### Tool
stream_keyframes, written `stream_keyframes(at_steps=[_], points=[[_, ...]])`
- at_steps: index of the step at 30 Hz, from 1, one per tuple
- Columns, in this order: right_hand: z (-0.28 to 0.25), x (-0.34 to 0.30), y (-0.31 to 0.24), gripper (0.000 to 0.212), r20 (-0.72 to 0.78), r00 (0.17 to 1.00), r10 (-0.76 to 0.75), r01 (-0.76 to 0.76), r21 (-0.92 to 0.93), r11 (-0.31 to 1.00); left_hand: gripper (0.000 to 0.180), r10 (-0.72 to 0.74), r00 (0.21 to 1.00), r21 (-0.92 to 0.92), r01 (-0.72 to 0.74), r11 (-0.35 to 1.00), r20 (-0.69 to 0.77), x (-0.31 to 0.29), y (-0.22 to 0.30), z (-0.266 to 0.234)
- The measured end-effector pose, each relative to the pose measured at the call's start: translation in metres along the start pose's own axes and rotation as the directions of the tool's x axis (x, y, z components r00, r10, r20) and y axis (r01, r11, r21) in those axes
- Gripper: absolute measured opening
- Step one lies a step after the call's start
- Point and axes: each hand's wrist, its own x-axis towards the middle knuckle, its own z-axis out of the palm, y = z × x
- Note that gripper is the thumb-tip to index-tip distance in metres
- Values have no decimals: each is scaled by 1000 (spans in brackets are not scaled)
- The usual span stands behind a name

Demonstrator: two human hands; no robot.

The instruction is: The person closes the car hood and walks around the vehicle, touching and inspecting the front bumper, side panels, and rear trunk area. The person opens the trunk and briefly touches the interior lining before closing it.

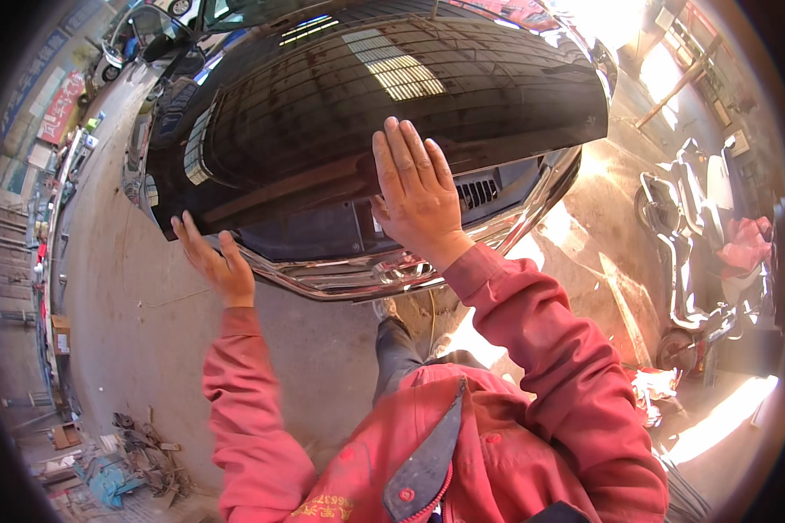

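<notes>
A glossy black car hood (288, 131) spans the upper middle, its front edge standing a little above the car's nose. My right hand (416, 187) lies over the hood's front edge near the middle, fingers stretched out and pointing away from me. At the hood's front left corner is my left hand (218, 261), its fingers spread and the fingertips at the edge; whether they press on it I cannot tell. Below the gap shows a dark plastic front panel (314, 235) with a slotted vent. The chrome grille (392, 272) runs beneath it, close to my legs.
A concrete floor (139, 349) surrounds the car. Metal frames and car parts (685, 235) stand at the right, with a red cloth or bag (746, 244) among them. Scrap and a blue plastic bag (109, 479) lie at the lower left. Shelving (13, 261) lines the left side.
</notes>
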Motion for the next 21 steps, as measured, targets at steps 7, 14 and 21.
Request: stream_keyframes(at_steps=[7,14,21], points=[[7,-30,-3,91,296,945,138,-191,158,969,77,-835,335,-544,838,52,436,-27,36,20],[43,-88,-2,92,399,915,56,-68,14,998,68,-655,103,-462,790,-404,749,-53,17,40],[76,-142,-1,77,570,816,101,-157,49,986,81,-597,-137,-379,657,-652,790,-98,-19,71]])
